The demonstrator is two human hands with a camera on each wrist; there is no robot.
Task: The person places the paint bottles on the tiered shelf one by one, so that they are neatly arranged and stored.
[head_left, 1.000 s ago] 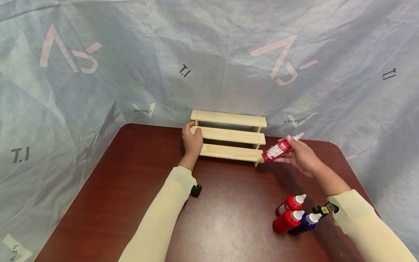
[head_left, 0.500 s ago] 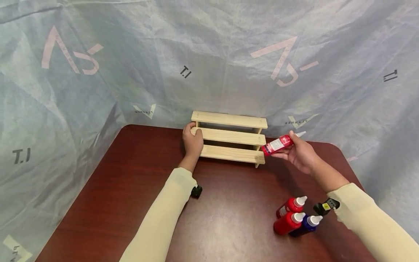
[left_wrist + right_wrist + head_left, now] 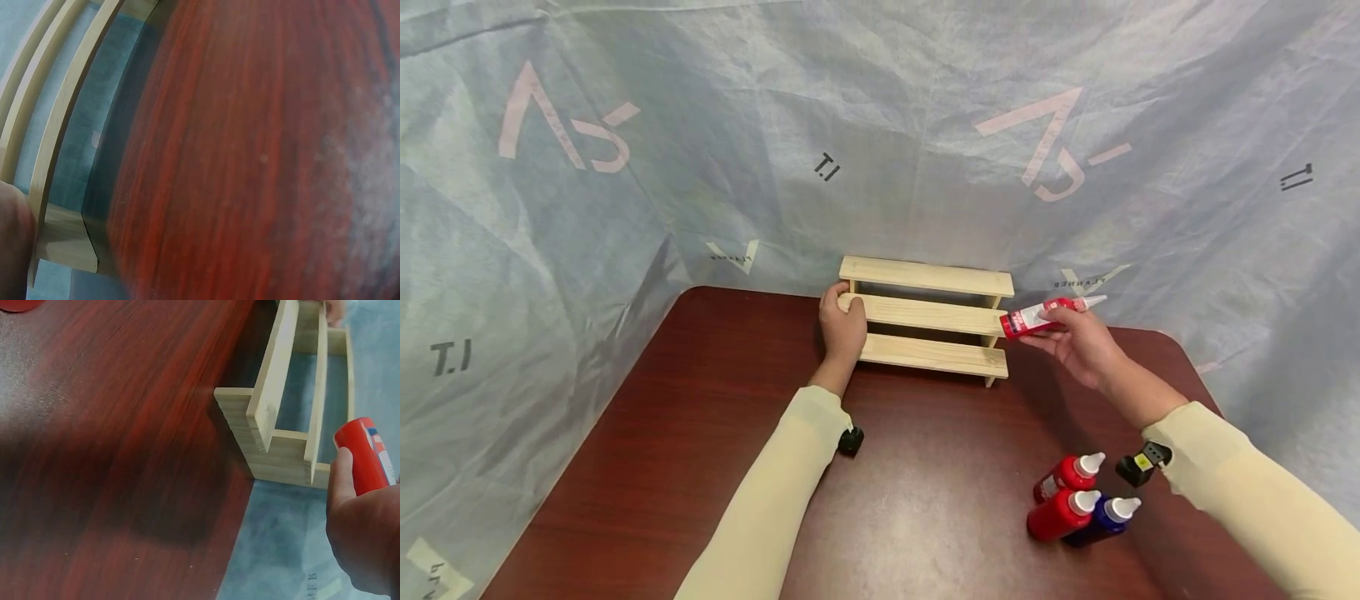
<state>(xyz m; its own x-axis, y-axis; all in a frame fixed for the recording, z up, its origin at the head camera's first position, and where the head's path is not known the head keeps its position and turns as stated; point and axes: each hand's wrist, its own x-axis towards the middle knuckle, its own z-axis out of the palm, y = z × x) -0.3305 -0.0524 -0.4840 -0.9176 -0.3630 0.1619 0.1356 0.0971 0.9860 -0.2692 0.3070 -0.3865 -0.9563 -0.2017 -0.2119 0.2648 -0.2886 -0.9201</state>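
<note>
A three-step wooden display rack stands at the back of the table. My left hand grips the left end of its middle step, thumb on top. In my right hand is a red squeeze bottle with a white label and a pale pointed nozzle. The bottle lies nearly sideways, nozzle to the right, its base close to the right end of the middle step. In the right wrist view the red bottle appears beside the rack, with a gap between them. Only part of the left hand shows in the left wrist view.
Two red bottles and a dark blue bottle with white nozzle caps stand close together at the front right, beneath the right forearm. Behind the brown table hangs a grey printed sheet.
My right hand has raised the red bottle from beside the lowest step to the middle step's height and turned it closer to horizontal. The left hand has kept its hold on the rack.
</note>
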